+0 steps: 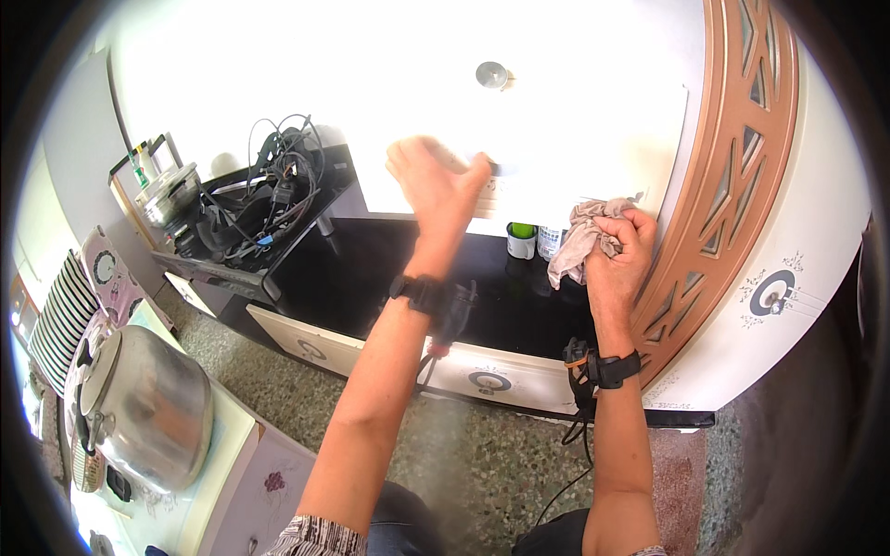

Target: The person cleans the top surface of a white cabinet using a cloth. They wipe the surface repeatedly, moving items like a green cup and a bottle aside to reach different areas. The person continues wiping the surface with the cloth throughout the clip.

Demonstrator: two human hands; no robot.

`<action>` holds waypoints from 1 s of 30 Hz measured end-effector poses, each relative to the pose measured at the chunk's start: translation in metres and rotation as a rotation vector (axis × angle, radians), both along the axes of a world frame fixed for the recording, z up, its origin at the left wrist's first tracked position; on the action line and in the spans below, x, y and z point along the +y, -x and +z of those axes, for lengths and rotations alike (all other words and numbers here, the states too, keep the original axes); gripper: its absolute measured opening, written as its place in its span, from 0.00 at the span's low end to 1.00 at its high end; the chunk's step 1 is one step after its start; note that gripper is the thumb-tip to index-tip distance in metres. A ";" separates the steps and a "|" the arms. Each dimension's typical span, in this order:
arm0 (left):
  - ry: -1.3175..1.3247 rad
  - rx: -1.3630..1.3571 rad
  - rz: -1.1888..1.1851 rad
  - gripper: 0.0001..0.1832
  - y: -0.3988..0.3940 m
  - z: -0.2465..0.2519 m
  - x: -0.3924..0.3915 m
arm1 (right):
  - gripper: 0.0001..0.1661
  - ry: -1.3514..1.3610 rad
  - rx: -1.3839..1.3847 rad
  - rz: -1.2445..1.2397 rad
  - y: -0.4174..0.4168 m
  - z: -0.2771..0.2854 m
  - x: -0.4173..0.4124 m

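My right hand (622, 247) grips a crumpled greyish-pink cloth (580, 229) close to the lower right corner of a white panel (556, 146). My left hand (438, 177), slightly blurred, is raised before that panel with thumb and fingers apart and nothing visible in it. A small dark fitting (496, 169) shows just beyond the left thumb. Under the panel's lower edge, a white cup with green in it (521, 243) and a white container bearing writing (548, 243) stand on a glossy black shelf top (348, 278). The cloth overlaps the container's right side.
Tangled black cables (285, 167) lie on a raised black stand at left, beside a steel pot (170, 194). A large lidded metal pot (149, 410) rests on a pale surface at lower left. Brown latticework (730, 174) rises at right. Cream drawers (487, 381) front the shelf. A cable trails from my right wrist.
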State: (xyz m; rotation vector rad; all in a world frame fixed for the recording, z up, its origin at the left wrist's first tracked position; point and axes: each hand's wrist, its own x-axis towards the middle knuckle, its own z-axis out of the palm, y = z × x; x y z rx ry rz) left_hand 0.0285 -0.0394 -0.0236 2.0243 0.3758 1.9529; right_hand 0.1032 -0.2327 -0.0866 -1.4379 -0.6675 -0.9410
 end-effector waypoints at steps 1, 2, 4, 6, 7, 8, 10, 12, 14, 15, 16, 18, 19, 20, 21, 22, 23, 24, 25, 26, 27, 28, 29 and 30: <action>0.004 0.001 -0.030 0.28 0.000 -0.001 0.005 | 0.13 -0.007 0.001 0.013 0.001 0.001 0.000; 0.009 0.002 -0.060 0.29 0.000 -0.003 0.013 | 0.13 -0.013 0.003 0.027 0.002 0.000 0.001; -0.007 0.000 -0.075 0.28 0.001 -0.003 0.015 | 0.13 -0.028 -0.010 0.031 -0.001 -0.001 0.001; -0.045 -0.006 -0.042 0.26 0.000 -0.004 0.011 | 0.13 -0.031 -0.006 0.028 -0.001 -0.001 0.002; -0.048 -0.008 -0.015 0.26 0.000 -0.003 0.008 | 0.13 -0.028 0.004 0.023 -0.001 -0.002 0.001; -0.052 -0.009 0.012 0.26 -0.001 -0.002 0.006 | 0.13 -0.024 0.014 0.018 -0.001 -0.001 0.001; -0.053 -0.007 0.015 0.26 -0.001 -0.003 0.008 | 0.12 -0.023 -0.004 0.019 0.000 -0.001 0.002; -0.051 -0.002 -0.033 0.27 -0.001 -0.003 0.017 | 0.12 -0.025 -0.012 0.023 -0.001 -0.001 0.002; -0.029 0.037 -0.071 0.31 0.001 -0.005 0.020 | 0.12 -0.032 -0.008 0.031 -0.001 -0.002 0.002; -0.019 0.052 -0.088 0.32 0.003 -0.003 0.019 | 0.12 -0.028 -0.002 0.028 -0.001 -0.001 0.002; -0.023 0.058 -0.068 0.33 0.004 -0.002 0.017 | 0.12 -0.025 0.003 0.024 -0.002 -0.001 0.002; -0.030 0.066 -0.030 0.34 0.005 0.000 0.008 | 0.12 -0.017 0.003 0.015 -0.002 -0.002 0.002; -0.023 0.062 -0.011 0.35 0.004 0.000 0.005 | 0.12 -0.012 -0.004 0.009 -0.002 -0.002 0.002; -0.016 0.058 0.007 0.35 0.002 0.001 0.003 | 0.12 -0.008 -0.010 0.004 -0.002 -0.002 0.002; -0.008 0.056 0.022 0.35 0.000 0.002 0.002 | 0.12 -0.012 -0.016 0.002 -0.003 -0.002 0.002; -0.004 0.049 0.025 0.35 -0.002 0.003 0.000 | 0.12 -0.015 -0.021 0.000 -0.003 -0.002 0.001; 0.000 0.042 0.028 0.35 -0.004 0.004 -0.001 | 0.12 -0.019 -0.026 -0.001 -0.004 -0.002 0.001; 0.005 0.043 0.036 0.35 -0.003 0.003 -0.002 | 0.12 -0.023 -0.023 0.002 -0.003 -0.002 0.001; 0.001 0.045 0.023 0.35 -0.003 0.002 0.000 | 0.12 -0.027 -0.020 0.005 -0.001 0.000 0.002; -0.003 0.046 0.009 0.35 -0.003 0.002 0.003 | 0.12 -0.031 -0.017 0.008 0.001 0.000 0.002; -0.008 0.046 -0.005 0.35 -0.002 0.002 0.005 | 0.12 -0.036 -0.009 0.024 0.001 0.001 0.002; 0.000 0.052 -0.012 0.34 -0.001 0.001 0.006 | 0.12 -0.041 -0.001 0.040 0.002 0.001 0.002; 0.007 0.059 -0.020 0.34 -0.001 0.001 0.006 | 0.12 -0.047 0.007 0.056 0.002 0.001 0.002; 0.013 0.060 -0.026 0.34 0.000 0.002 0.005 | 0.12 -0.035 0.002 0.043 0.001 0.001 0.002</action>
